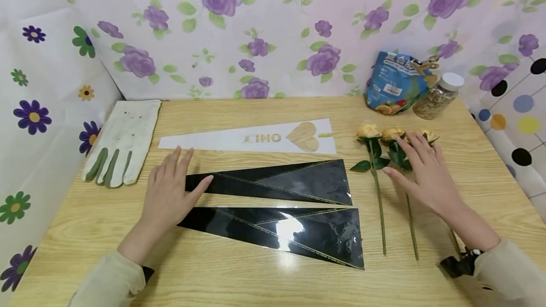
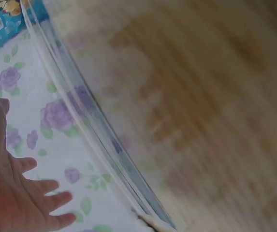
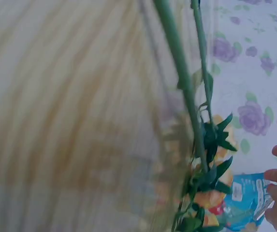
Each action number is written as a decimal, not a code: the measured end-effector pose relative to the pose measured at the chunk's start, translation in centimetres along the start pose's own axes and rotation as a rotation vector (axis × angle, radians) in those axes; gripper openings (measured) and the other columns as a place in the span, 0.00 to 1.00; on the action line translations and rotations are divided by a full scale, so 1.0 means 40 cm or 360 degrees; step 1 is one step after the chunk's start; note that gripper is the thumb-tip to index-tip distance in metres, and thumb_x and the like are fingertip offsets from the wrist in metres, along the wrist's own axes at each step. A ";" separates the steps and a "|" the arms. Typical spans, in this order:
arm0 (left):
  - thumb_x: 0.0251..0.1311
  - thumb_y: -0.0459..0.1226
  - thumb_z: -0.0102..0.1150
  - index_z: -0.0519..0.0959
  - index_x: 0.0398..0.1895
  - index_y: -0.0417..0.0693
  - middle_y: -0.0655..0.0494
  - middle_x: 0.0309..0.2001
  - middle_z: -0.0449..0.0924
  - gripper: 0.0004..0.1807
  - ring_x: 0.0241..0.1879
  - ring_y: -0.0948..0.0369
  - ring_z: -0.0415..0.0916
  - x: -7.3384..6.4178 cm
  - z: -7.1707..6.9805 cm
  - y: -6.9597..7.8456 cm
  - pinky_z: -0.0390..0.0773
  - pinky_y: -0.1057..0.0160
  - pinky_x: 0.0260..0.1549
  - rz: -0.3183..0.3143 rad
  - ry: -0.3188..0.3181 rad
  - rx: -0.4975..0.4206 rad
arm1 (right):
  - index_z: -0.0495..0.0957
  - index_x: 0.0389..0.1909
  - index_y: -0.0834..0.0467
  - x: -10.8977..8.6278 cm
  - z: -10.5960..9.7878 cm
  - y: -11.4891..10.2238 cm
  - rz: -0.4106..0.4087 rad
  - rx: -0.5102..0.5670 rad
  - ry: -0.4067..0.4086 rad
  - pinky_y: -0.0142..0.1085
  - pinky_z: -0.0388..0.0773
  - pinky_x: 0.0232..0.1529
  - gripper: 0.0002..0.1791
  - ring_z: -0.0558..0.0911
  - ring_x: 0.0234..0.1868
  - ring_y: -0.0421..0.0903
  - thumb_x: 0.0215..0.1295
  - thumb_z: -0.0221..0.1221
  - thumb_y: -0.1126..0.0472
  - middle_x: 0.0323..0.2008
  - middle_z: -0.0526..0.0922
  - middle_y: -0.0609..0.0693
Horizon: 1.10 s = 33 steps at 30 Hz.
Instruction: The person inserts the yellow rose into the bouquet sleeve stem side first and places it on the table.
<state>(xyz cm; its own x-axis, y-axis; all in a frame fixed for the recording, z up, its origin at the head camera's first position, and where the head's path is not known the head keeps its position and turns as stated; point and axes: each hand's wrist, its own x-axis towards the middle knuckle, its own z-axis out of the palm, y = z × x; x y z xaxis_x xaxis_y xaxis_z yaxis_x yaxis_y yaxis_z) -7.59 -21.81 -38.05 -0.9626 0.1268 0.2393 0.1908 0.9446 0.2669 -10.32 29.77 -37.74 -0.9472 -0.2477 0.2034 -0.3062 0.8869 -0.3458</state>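
My left hand (image 1: pixel 168 186), fingers spread, is at the narrow left ends of two black wrapping sleeves with thin gold lines. The upper sleeve (image 1: pixel 298 181) lies just above the lower sleeve (image 1: pixel 239 221). Behind them lies a tapered white sleeve (image 1: pixel 204 141) with a gold heart and lettering. My right hand (image 1: pixel 426 174) is over the artificial yellow roses, its fingers near the blooms; whether it touches them I cannot tell. The left rose (image 1: pixel 368 131) shows fully, the middle rose (image 1: pixel 393 133) partly, and the right rose (image 1: pixel 428 135) is mostly hidden by the hand. Neither hand grips anything.
A white work glove (image 1: pixel 128 131) with green fingertips lies on the wooden table (image 1: pixel 204 283) at the left. A blue pouch (image 1: pixel 394 82) with a gold clip and a white-lidded jar (image 1: pixel 439 96) stand at the back right. Floral sheets (image 1: pixel 273 27) line the walls.
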 end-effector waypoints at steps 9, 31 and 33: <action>0.63 0.48 0.54 0.64 0.65 0.40 0.39 0.60 0.68 0.31 0.58 0.43 0.66 0.041 0.001 0.066 0.64 0.40 0.54 0.0125 0.0058 -0.0122 | 0.65 0.65 0.52 0.065 0.007 -0.109 0.0179 0.0688 0.0134 0.55 0.65 0.52 0.27 0.71 0.57 0.56 0.67 0.55 0.49 0.62 0.69 0.53; 0.68 0.48 0.47 0.69 0.61 0.49 0.50 0.54 0.74 0.23 0.53 0.55 0.72 0.348 0.137 0.369 0.73 0.58 0.49 -0.0208 -0.0552 -0.1252 | 0.44 0.73 0.59 0.314 0.101 -0.289 0.0562 0.0783 -0.0468 0.54 0.61 0.62 0.47 0.56 0.70 0.58 0.63 0.55 0.41 0.70 0.53 0.62; 0.68 0.47 0.47 0.69 0.62 0.47 0.50 0.55 0.73 0.23 0.53 0.55 0.72 0.355 0.154 0.384 0.74 0.57 0.49 -0.0231 -0.0592 -0.1296 | 0.44 0.72 0.61 0.320 0.113 -0.303 0.0568 0.0759 -0.0455 0.54 0.61 0.62 0.46 0.56 0.69 0.59 0.64 0.54 0.42 0.70 0.53 0.63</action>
<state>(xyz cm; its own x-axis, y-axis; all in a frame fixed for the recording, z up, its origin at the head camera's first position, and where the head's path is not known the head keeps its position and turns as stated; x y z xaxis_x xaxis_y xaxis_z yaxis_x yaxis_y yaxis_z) -19.52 -3.65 -36.29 -0.9608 0.2463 -0.1271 0.0039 0.4706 0.8823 -19.16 14.10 -35.08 -0.9662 -0.1225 -0.2270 0.0848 0.6803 -0.7280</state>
